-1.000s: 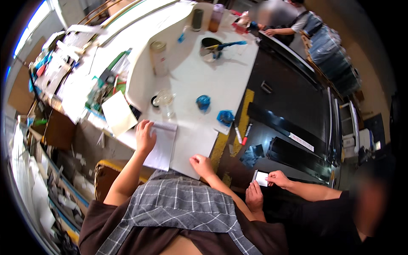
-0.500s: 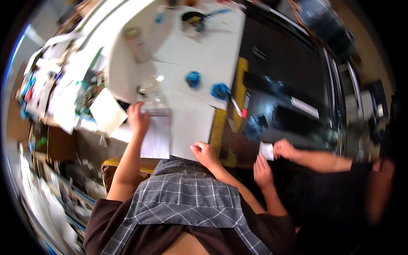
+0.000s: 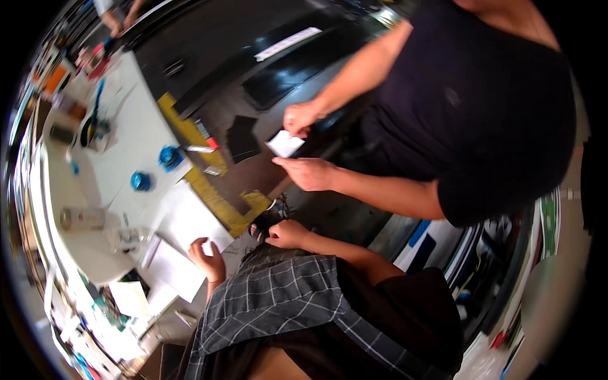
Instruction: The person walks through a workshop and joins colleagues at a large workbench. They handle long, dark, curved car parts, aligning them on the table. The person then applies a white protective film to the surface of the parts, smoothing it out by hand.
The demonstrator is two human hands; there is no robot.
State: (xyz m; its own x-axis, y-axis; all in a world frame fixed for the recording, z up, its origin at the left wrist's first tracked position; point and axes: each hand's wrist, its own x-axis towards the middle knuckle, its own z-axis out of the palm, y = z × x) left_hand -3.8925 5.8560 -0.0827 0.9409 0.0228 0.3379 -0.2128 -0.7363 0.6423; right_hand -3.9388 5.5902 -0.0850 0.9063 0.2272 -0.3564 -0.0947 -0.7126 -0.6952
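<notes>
My left hand [image 3: 206, 258] rests on the near edge of a white sheet of paper [image 3: 172, 268] lying on the white table [image 3: 136, 139], fingers spread over it. My right hand [image 3: 288, 234] is curled loosely at the table's corner, beside a small dark object [image 3: 261, 223]; nothing shows in its grip. A grey plaid cloth [image 3: 272, 301] covers my lap below both hands. Across from me a person in a dark shirt [image 3: 481, 107] holds a small white card [image 3: 284, 143] between both hands.
Two blue round objects [image 3: 170, 156] [image 3: 139, 182], a tin can [image 3: 79, 218] and a clear jar [image 3: 123, 239] stand on the white table. A yellow strip [image 3: 212, 193] edges a black surface [image 3: 253, 76]. Cluttered shelves [image 3: 107, 316] lie at lower left.
The view has swung round, so the person with the card now fills the upper right. My left hand stays on the paper and my right hand stays at the table's corner.
</notes>
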